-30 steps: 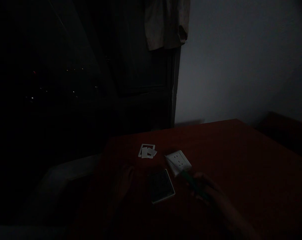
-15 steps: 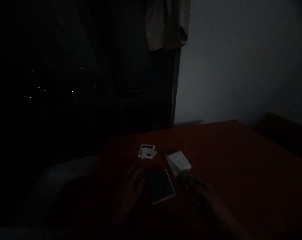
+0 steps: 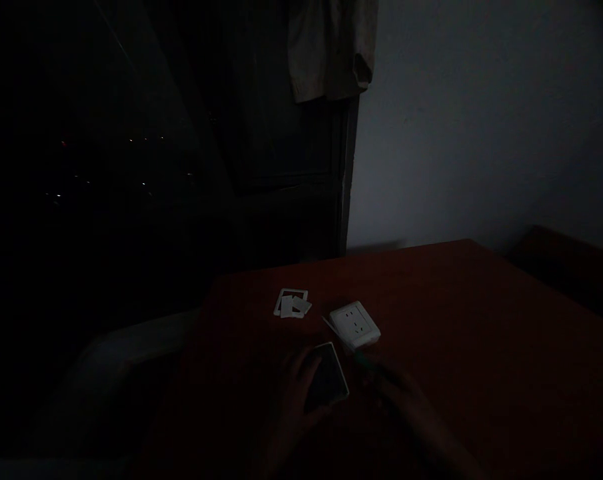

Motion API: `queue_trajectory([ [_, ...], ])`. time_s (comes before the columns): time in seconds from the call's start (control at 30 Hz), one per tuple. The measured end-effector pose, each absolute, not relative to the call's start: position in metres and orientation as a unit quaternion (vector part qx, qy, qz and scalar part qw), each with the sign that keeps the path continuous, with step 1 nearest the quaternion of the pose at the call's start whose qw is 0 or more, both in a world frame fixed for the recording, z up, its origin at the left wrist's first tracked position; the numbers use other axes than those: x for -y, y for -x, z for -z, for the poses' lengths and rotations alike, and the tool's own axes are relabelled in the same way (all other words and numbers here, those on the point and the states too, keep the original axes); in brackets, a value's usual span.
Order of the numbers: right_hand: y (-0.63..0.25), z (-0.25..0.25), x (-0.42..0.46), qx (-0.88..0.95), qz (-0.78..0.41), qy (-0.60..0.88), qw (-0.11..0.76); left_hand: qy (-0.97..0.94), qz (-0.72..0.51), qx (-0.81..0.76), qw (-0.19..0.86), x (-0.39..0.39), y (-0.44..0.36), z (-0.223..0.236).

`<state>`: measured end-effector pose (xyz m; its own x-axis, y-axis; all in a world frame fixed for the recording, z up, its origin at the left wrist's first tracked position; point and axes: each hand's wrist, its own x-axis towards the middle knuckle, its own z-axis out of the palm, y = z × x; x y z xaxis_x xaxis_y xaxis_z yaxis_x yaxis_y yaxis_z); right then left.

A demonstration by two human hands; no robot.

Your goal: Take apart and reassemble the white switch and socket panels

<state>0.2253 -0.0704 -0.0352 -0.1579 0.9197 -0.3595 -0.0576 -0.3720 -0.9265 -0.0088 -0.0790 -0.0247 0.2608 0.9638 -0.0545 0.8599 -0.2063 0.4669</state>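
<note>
The room is very dark. My left hand (image 3: 297,387) lies flat on the left part of a dark square plate with a pale rim (image 3: 331,380) on the red table (image 3: 481,333). My right hand (image 3: 404,397) is closed round a screwdriver with a greenish handle (image 3: 366,363). Its thin shaft points up and left, and passes just left of a white wall socket (image 3: 355,325) that lies face up beyond the plate. The tool's tip is hard to make out.
A white frame with small white pieces on it (image 3: 292,303) lies at the table's far left. Behind the table stand a dark door (image 3: 281,133) with a pale garment (image 3: 331,47) hung on it and a white wall (image 3: 481,133).
My left hand has slid right from the bare table onto the dark plate. My right hand and the screwdriver have shifted slightly left and nearer to me.
</note>
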Motion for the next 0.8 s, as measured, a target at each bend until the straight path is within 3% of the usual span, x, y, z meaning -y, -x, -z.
queue_trajectory([
  [0.3,-0.227,0.034,0.070,0.440,-0.627,0.523,0.375,-0.762,-0.102,-0.593,0.240,0.079,0.001,0.016],
  [0.8,-0.229,0.036,0.072,0.441,-0.623,0.520,0.383,-0.765,-0.168,-0.570,0.246,0.073,-0.007,0.016],
])
